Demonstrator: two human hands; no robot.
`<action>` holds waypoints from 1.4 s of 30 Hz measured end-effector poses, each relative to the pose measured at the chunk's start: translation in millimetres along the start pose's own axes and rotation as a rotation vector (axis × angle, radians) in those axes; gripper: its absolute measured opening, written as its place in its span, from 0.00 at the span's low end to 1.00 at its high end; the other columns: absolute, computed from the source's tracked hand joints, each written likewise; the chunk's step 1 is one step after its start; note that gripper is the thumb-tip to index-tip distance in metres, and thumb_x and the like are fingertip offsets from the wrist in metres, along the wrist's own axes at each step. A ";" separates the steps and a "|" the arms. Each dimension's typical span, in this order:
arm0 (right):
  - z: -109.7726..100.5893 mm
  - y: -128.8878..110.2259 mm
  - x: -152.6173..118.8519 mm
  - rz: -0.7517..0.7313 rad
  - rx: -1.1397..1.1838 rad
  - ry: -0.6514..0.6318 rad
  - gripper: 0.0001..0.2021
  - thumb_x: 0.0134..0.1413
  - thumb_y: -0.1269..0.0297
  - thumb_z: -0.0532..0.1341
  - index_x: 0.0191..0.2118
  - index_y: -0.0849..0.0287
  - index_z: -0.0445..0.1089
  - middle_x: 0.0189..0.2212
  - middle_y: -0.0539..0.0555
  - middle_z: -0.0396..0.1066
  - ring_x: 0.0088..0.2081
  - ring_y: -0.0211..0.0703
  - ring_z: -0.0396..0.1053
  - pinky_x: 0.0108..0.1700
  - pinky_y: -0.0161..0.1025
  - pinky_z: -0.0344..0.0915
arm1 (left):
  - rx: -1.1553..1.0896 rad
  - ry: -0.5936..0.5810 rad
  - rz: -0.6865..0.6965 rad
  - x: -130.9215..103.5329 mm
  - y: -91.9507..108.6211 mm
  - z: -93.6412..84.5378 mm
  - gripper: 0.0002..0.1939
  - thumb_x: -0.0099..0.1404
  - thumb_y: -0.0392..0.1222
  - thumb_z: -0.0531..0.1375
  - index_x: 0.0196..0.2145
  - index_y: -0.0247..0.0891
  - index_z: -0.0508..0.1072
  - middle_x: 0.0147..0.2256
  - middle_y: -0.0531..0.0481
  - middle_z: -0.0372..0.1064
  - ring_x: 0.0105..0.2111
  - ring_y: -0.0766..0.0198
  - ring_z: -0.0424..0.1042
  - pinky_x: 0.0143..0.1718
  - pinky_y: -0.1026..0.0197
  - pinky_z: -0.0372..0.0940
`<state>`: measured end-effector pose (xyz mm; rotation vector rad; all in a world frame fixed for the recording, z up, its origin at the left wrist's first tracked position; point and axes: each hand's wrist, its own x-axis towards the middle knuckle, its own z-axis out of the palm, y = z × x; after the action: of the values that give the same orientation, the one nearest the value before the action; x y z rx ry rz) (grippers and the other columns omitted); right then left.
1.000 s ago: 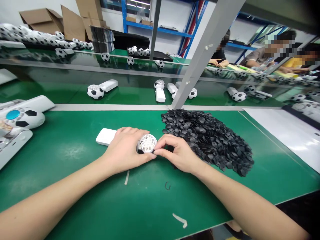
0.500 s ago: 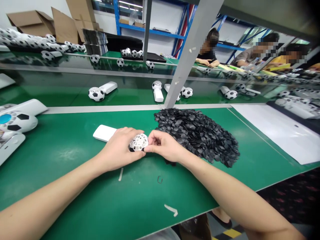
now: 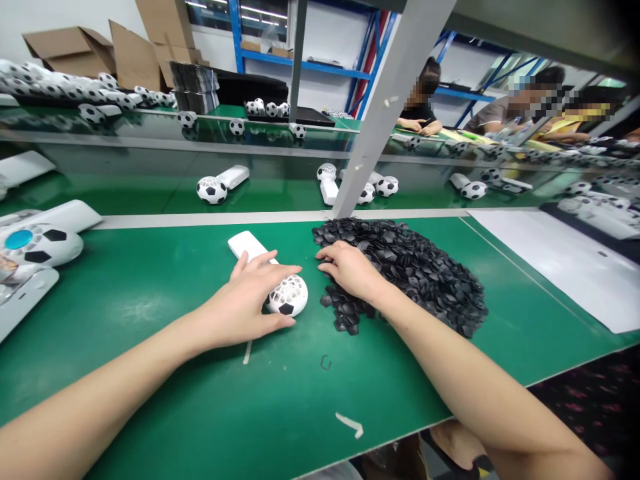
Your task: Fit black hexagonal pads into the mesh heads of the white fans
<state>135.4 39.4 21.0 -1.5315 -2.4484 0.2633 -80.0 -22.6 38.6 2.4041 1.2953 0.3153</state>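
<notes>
A white football-patterned ball part (image 3: 289, 295) with an open lattice and a black patch lies on the green table (image 3: 190, 400). It has a white handle (image 3: 247, 245) pointing up and left. Around its left side rests my left hand (image 3: 240, 300), fingers spread over the handle's lower end, thumb below the ball. My right hand (image 3: 350, 268) is at the left edge of a pile of black pentagonal pieces (image 3: 425, 273). Its fingers are curled with thumb near forefinger; whether a piece is between them is too small to tell.
Larger white parts (image 3: 43, 243) lie at the left edge. Behind a raised strip (image 3: 210, 219), more ball parts (image 3: 211, 190) sit on a green belt. A grey post (image 3: 370, 113) rises behind the pile. White sheet (image 3: 555, 260) at right; people work in the far right background.
My right hand has left the ball and moved up and right to the black pieces. My left hand has loosened and spread; the white part has turned, its handle now pointing more upward.
</notes>
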 end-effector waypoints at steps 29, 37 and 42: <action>-14.5 -34.3 -40.8 -0.689 0.348 0.063 0.10 0.57 0.75 0.51 0.37 0.60 0.69 0.33 0.54 0.68 0.36 0.38 0.64 0.36 0.35 0.64 | -0.315 -0.141 0.074 1.1 -2.6 -4.6 0.25 0.53 0.36 0.57 0.50 0.44 0.59 0.56 0.50 0.54 0.62 0.57 0.31 0.60 0.50 0.42; 0.0 -40.0 -38.5 -0.430 0.586 0.074 0.02 0.52 0.71 0.59 0.32 0.58 0.67 0.29 0.49 0.69 0.33 0.36 0.66 0.37 0.34 0.63 | -0.337 -0.004 0.028 1.3 4.0 3.4 0.18 0.56 0.44 0.58 0.45 0.42 0.63 0.53 0.49 0.58 0.62 0.53 0.36 0.59 0.49 0.46; -2.7 -40.5 -40.7 -0.253 0.635 -0.032 0.02 0.50 0.71 0.61 0.29 0.58 0.69 0.27 0.47 0.70 0.30 0.34 0.66 0.34 0.32 0.62 | -0.323 0.038 0.030 0.5 4.5 5.9 0.18 0.55 0.41 0.58 0.44 0.41 0.63 0.52 0.47 0.59 0.62 0.54 0.38 0.58 0.49 0.48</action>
<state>118.6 -14.7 30.4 -0.9432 -2.2271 0.9123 -74.2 -25.8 35.2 2.1549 1.1267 0.5368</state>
